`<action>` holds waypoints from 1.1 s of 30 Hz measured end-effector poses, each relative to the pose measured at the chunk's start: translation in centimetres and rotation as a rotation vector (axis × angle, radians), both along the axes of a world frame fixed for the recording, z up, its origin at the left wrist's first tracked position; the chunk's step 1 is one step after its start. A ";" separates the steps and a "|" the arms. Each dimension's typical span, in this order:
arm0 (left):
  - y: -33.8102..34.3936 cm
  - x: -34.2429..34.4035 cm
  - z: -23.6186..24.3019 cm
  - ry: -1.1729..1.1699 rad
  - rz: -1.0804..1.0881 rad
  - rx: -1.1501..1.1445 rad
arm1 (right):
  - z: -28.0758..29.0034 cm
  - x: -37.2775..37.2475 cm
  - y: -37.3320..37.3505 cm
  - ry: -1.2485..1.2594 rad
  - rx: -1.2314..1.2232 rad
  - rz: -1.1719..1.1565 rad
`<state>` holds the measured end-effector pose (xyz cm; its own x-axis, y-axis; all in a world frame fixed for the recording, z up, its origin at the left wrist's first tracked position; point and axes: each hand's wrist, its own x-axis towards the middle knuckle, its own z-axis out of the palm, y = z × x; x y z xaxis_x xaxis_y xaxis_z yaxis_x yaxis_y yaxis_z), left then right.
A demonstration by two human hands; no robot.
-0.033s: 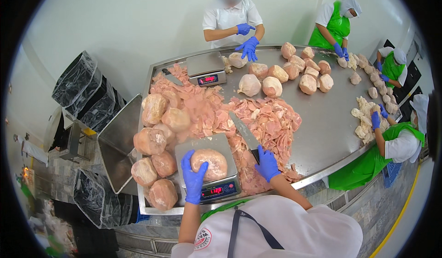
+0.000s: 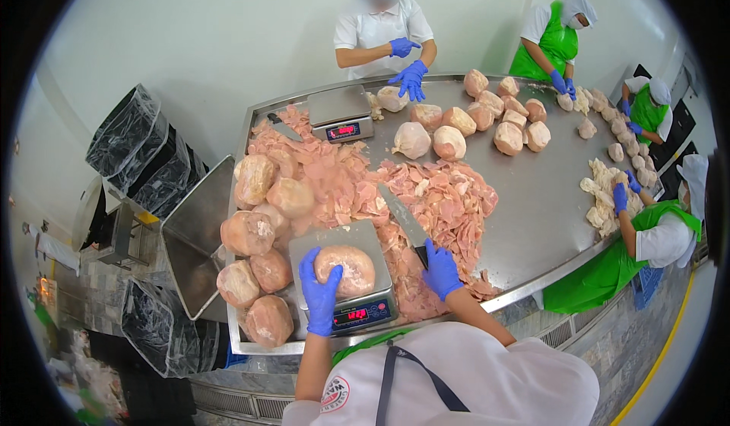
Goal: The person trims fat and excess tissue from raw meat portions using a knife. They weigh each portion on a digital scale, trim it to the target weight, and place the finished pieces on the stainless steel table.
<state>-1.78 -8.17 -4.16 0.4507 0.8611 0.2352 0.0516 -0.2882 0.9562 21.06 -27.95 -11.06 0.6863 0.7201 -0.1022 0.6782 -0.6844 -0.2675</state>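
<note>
A rounded lump of pale pink meat [image 2: 350, 268] rests on a digital scale [image 2: 334, 237] at the near left of the metal table. My left hand [image 2: 318, 289], in a blue glove, holds the lump's left side, thumb across its front. My right hand [image 2: 441, 270], also gloved in blue, is closed around the dark handle of a large knife [image 2: 404, 215]. The knife's broad blade points away and to the left over a heap of thin meat slices [image 2: 449, 202]. Beside the scale, several more meat lumps [image 2: 249, 233] are piled at the left edge.
A second scale [image 2: 334, 103] and another knife [image 2: 284, 127] lie at the far left. Meat lumps [image 2: 508, 139] sit across the table [image 2: 540, 198]. One co-worker [image 2: 384, 38] stands opposite; several in green aprons [image 2: 551, 50] work rightward. Left are a metal bin [image 2: 199, 232] and plastic-lined containers [image 2: 129, 133].
</note>
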 end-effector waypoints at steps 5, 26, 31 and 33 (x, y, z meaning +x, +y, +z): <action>1.6 0.9 -0.4 -0.026 0.093 -0.025 | -1.1 0.3 1.3 -0.034 -0.041 0.024; 3.6 -6.4 -0.3 -0.084 0.060 -0.222 | 1.0 1.6 -0.4 0.281 0.707 -0.189; 3.3 -6.3 -0.4 0.012 0.037 -0.152 | 3.7 0.4 1.3 0.423 0.749 -0.149; 3.7 -5.9 -0.6 0.036 0.036 -0.167 | 5.8 -0.1 2.2 0.468 0.674 -0.110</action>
